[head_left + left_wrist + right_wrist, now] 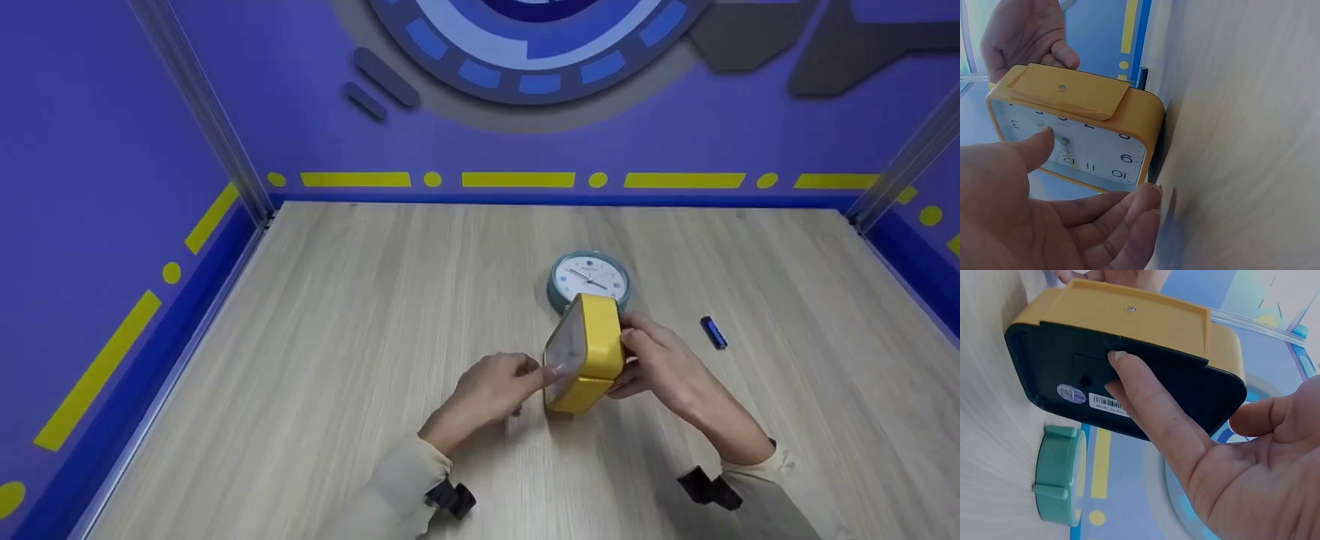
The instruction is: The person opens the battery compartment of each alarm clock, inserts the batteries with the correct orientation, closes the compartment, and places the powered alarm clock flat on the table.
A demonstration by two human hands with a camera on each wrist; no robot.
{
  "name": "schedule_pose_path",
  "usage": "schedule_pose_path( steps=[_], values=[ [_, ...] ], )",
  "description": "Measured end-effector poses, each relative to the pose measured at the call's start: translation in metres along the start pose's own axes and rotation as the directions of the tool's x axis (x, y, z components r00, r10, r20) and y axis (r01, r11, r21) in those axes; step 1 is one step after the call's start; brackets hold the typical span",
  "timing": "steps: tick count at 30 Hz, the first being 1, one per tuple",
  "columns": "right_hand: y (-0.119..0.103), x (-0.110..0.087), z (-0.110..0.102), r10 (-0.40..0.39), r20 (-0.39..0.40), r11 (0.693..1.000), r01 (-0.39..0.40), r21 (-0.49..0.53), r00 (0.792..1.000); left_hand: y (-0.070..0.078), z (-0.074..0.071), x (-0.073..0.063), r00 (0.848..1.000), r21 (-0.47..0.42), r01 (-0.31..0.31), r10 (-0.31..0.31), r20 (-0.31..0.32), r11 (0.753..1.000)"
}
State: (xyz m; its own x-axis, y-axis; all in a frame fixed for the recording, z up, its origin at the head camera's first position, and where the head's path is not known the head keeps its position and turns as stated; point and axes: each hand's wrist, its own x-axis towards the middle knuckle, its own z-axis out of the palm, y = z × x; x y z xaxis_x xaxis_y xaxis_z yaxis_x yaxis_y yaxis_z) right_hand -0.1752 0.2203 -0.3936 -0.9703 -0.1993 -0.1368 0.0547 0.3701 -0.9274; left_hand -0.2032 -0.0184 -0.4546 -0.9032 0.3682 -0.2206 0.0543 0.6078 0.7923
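Note:
A yellow alarm clock (601, 337) with rounded corners stands tilted between both hands, its short side close to the wood surface. The thumb of my left hand (491, 390) lies on the white dial (1109, 152), the other fingers along the clock's edge. From the other side my right hand (667, 367) grips it. In the right wrist view two fingers (1145, 385) press the black back panel (1044, 363), by a rectangular battery cover (1088, 365). The right thumb sits at the clock's end.
Just behind the yellow clock lies a round green clock (590, 276), dial up, partly covered by it in the head view. A blue and black battery (714, 332) lies to the right on the wooden table (360, 300). Blue panels (480, 150) border the table.

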Motion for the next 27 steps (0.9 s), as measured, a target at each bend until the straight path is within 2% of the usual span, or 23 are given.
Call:
schedule_pose_path(
  steps=[10,13,18,23,27],
  values=[
    [-0.005,-0.004,-0.009,0.001,-0.052,0.985,-0.010,-0.174,0.999,-0.002,0.006,-0.001,1.000,0.005,-0.029,0.029,0.008,1.000],
    [-0.008,-0.005,-0.008,-0.032,-0.097,0.959,0.003,-0.285,0.995,-0.002,0.007,-0.001,0.999,0.006,-0.034,0.034,0.006,0.999],
    [-0.011,-0.008,-0.008,-0.138,-0.189,0.886,0.036,-0.462,0.972,-0.001,0.010,-0.001,0.999,0.003,-0.045,0.045,0.000,0.999],
    [-0.013,-0.010,-0.006,-0.132,-0.226,0.851,-0.007,-0.526,0.965,-0.001,0.011,-0.001,0.999,-0.008,-0.048,0.048,-0.015,0.999],
    [-0.013,-0.010,-0.006,-0.115,-0.230,0.836,-0.031,-0.547,0.966,-0.002,0.012,-0.001,0.998,-0.006,-0.059,0.059,-0.017,0.998]
  ],
)
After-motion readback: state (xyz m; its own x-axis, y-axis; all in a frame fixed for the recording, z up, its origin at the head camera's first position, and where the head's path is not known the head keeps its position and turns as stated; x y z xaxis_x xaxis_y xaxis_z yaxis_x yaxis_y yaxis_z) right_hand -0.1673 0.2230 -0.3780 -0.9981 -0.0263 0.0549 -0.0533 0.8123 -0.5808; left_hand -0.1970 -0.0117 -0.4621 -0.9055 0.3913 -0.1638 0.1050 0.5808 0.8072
